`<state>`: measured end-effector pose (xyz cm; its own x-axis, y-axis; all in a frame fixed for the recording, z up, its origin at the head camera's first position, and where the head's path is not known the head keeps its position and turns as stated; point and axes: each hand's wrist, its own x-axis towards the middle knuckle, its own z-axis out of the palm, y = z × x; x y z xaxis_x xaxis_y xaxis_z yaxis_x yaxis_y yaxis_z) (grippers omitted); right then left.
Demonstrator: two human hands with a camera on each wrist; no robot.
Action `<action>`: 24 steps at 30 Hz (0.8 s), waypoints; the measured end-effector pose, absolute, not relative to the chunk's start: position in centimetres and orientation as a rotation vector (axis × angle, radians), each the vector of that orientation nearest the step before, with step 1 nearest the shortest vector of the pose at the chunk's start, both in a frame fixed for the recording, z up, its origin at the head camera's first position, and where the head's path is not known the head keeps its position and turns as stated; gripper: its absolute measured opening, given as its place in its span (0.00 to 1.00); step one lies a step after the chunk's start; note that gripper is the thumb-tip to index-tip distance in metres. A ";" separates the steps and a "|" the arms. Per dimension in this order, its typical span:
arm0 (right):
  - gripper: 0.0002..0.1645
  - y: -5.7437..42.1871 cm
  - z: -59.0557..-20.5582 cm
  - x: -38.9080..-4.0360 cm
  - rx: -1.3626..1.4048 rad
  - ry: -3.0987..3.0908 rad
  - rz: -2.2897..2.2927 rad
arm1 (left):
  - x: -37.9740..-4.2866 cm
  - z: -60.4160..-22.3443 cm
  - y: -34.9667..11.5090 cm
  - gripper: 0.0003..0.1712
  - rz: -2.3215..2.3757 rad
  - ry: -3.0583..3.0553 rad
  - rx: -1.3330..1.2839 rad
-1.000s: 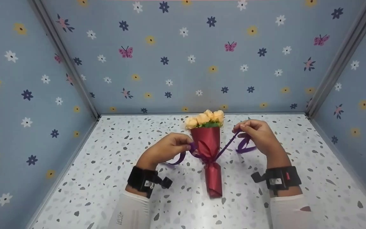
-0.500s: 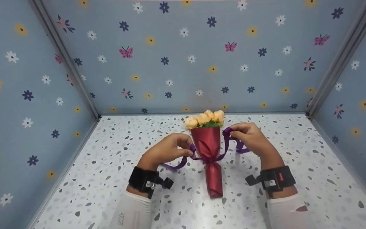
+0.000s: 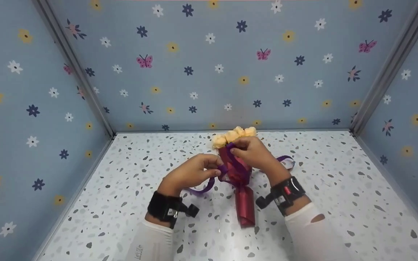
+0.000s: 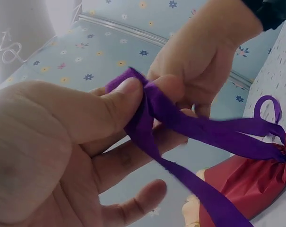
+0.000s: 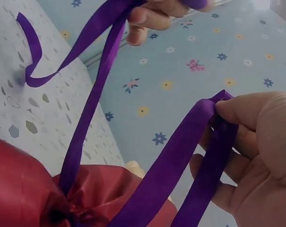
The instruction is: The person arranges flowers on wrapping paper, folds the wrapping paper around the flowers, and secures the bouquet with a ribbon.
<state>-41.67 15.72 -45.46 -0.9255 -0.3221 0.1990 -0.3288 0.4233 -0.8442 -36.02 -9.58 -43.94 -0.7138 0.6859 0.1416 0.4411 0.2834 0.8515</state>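
A bouquet of peach-coloured flowers (image 3: 219,141) in red wrapping (image 3: 245,206) lies on the table, cinched at its waist by a purple ribbon (image 5: 93,104). My left hand (image 3: 194,171) is left of the bouquet and pinches one ribbon end between thumb and fingers; the tail hangs below it. Over the upper wrapping, my right hand (image 3: 254,154) pinches a folded loop of the other ribbon length, plain in the right wrist view. Its forearm and hand hide part of the wrapping and some flowers. In the left wrist view both hands are close together, with the ribbon running to the knot.
The speckled white table (image 3: 122,217) is enclosed by blue panels (image 3: 201,90) printed with flowers and butterflies. A ribbon tail (image 3: 286,159) curls right of the bouquet, behind the right wrist. Each wrist wears a black strap (image 3: 163,206) with a small camera.
My right hand has moved left, from right of the bouquet to over its wrapping, bringing its ribbon length across. The left hand has stayed almost in place, still pinching its end.
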 end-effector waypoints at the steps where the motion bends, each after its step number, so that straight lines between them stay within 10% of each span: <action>1: 0.13 14.9 -45.3 -42.1 0.644 -2.665 1.546 | -36.0 -44.0 -9.6 0.06 1.399 2.294 1.046; 24: 0.20 17.1 -43.0 -36.7 0.733 -2.520 1.578 | -36.1 -44.4 -7.9 0.17 1.502 2.415 0.863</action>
